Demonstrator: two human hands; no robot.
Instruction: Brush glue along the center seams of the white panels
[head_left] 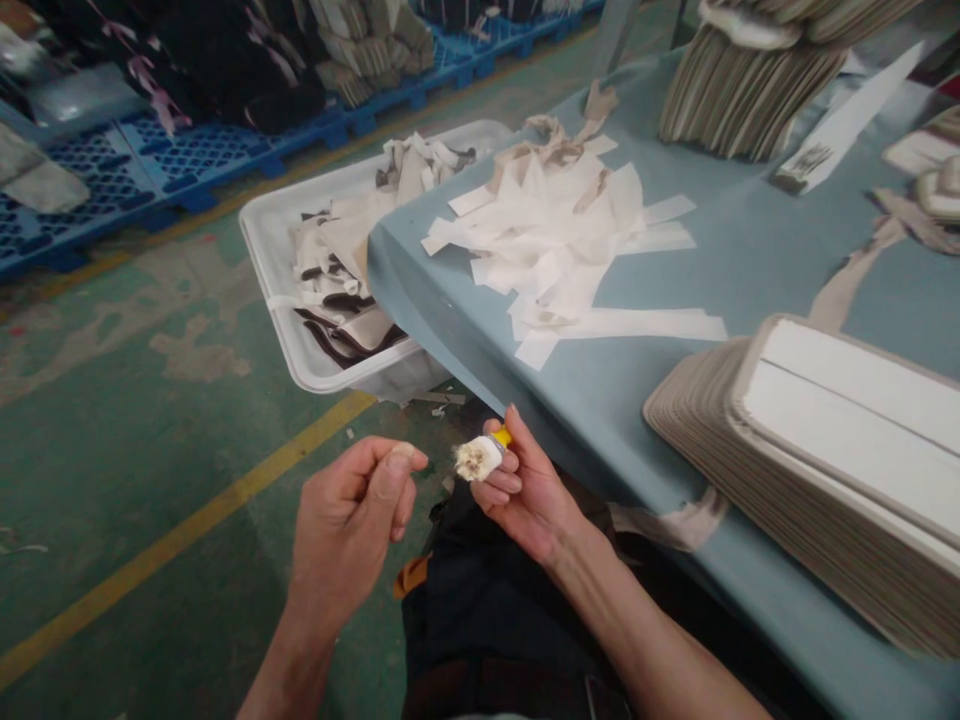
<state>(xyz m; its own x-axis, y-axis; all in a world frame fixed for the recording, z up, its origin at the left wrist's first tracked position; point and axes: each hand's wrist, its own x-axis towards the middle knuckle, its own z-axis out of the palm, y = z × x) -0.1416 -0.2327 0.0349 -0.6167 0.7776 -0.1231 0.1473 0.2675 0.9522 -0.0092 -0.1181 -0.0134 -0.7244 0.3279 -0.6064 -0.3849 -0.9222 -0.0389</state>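
A small brush (480,457) with pale, frayed bristles, a metal band and a bit of yellow handle rests in my right hand (529,490). The fingers of that hand wrap round its handle, and the bristle end points left. Just left of the bristles, apart from them, my left hand (358,515) is closed with thumb and forefinger pressed together. Whatever that pinch may hold is too small to make out. Both hands hover in front of my body, beside the near edge of the blue-grey covered table (480,335).
White strips (562,230) lie heaped on the table. A tall stack of white-topped panels (847,400) stands at its right, another stack (750,90) farther back. A white tub (274,290) of fabric pieces sits left of the table. Blue pallets (172,160) with bundles line the back.
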